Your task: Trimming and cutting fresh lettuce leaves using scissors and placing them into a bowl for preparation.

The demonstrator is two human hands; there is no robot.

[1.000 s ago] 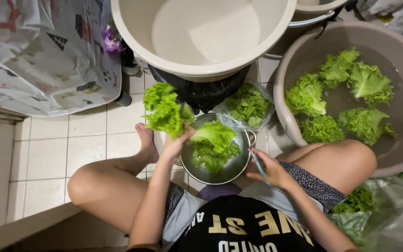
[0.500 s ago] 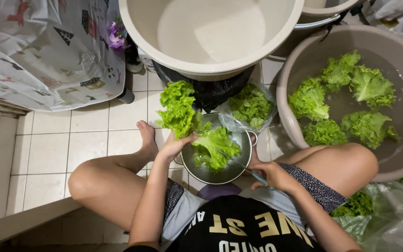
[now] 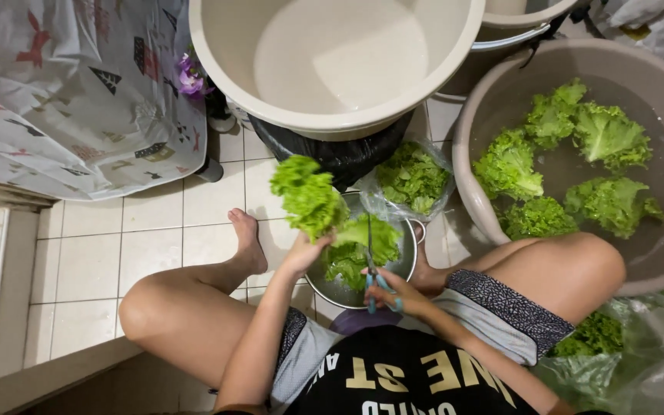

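Observation:
My left hand grips a bunch of green lettuce by its base and holds it upright over a metal bowl. Cut lettuce leaves lie in that bowl, which stands on the tiled floor between my legs. My right hand holds scissors with blue handles, blades pointing up toward the bunch's base, over the bowl.
A large beige tub at the right holds several lettuce heads in water. A big empty cream basin sits ahead on a black bag. A clear bag of lettuce lies behind the bowl. More bagged greens lie lower right; a patterned cloth hangs left.
My right hand has moved in from the bowl's right side to its middle, bringing the scissors under the bunch. My left hand keeps holding the lettuce bunch above the bowl.

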